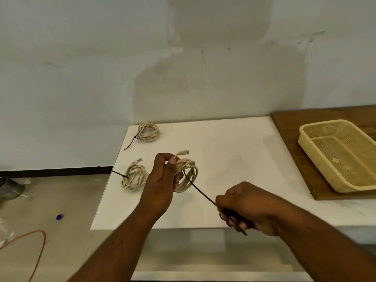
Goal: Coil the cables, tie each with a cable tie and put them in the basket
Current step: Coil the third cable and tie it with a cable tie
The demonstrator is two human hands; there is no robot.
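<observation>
My left hand [162, 180] grips the beige cable coil [188, 176] over the white table [234, 149], fingers curled round it. My right hand [248, 208], fisted, pinches the black cable tie [201, 192], which runs taut from the coil. The far tied coil [148, 131] and the near tied coil [134, 178] lie to the left, and the basket [320, 123] is well to the right.

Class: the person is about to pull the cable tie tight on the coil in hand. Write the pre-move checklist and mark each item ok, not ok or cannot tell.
1. Left hand grips the held coil firmly: ok.
2. Right hand grips the tail of the black cable tie: ok.
3. Tie passes round every turn of the coil: cannot tell, the left hand hides that side.
4. Tail is threaded through the tie's head: cannot tell.
5. Far tied coil and near tied coil are in the basket: not ok, both lie on the white table.
</observation>
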